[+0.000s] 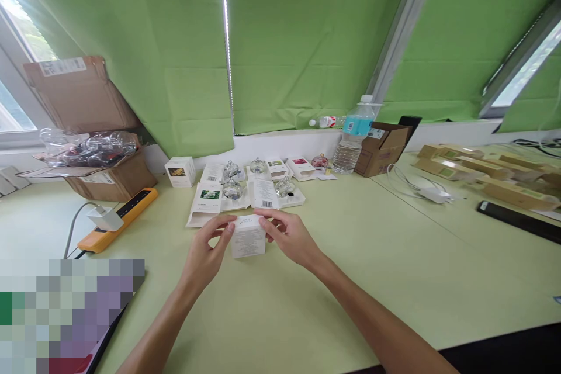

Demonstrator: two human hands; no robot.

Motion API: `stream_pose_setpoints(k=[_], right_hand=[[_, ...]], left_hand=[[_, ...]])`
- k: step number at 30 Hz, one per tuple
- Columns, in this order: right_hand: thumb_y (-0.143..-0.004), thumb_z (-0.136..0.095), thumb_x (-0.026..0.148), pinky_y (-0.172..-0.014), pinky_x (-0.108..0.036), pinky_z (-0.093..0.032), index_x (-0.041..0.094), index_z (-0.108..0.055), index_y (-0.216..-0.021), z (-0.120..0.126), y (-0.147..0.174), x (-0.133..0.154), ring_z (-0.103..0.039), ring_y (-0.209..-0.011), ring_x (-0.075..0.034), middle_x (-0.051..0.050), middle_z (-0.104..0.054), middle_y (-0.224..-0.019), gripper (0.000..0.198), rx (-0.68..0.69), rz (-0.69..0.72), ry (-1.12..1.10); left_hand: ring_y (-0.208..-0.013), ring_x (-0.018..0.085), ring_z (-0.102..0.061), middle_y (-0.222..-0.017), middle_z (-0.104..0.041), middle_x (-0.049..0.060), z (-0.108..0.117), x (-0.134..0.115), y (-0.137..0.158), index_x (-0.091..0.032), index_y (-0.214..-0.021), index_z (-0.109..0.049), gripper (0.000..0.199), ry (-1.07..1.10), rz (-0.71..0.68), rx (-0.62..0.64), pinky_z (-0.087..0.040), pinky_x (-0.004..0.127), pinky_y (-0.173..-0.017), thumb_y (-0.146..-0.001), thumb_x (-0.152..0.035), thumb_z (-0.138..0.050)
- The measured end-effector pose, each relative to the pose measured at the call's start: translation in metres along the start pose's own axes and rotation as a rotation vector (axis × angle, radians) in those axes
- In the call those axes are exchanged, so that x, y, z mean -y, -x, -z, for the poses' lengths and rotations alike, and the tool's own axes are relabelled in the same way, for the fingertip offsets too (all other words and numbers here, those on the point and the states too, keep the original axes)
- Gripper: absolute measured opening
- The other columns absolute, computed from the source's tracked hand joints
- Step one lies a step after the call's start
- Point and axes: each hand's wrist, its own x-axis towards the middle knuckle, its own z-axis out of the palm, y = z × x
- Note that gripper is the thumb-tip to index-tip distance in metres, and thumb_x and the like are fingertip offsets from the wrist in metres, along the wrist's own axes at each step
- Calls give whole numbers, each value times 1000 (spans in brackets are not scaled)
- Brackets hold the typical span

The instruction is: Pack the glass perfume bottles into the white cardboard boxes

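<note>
Both hands are busy at the top of a small white cardboard box with fine dark printing (pixel 248 243). The step in hand seems to be handling of its upper panel, perhaps opening or pressing the flap; from this view I cannot tell which. The next move, in my judgement, calls for light and even pressure at both corners, because such thin card could bend easily.

The left hand (pixel 209 245) is nearly closed, with the thumb and the forefinger pinching the upper left corner of the box. The right hand (pixel 290 238) makes a similar narrow pinch at the upper right corner, and its other fingers are curled beneath.

The box is between the two hands, above the pale green desk (pixel 272 315), near its middle. It looks upright, but whether its base touches the desk is not certain. Its front face carries many lines of small text, too small to read, and the top panel shows a few larger marks. The edges look straight, without visible dents.

Just behind it is a white printed carton with a barcode (pixel 265 194), and beside this carton stands a clear, rounded glass vessel (pixel 285 188) on a white tray (pixel 298 197).
</note>
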Motion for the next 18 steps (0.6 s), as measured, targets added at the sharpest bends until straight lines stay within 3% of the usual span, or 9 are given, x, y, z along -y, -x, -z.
stream_pose_setpoints(k=[18], right_hand=[[-90,-48,43,-67,-28,-53,23,-63,-117,0,1,2,-63,-80,-16,-5,-66,-108,37,11,-19,2]], left_hand=[[-98,17,-59,-112,-65,4,1,-3,0,-23,-108,-62,26,9,46,28,-50,29,-83,-90,-36,-49]])
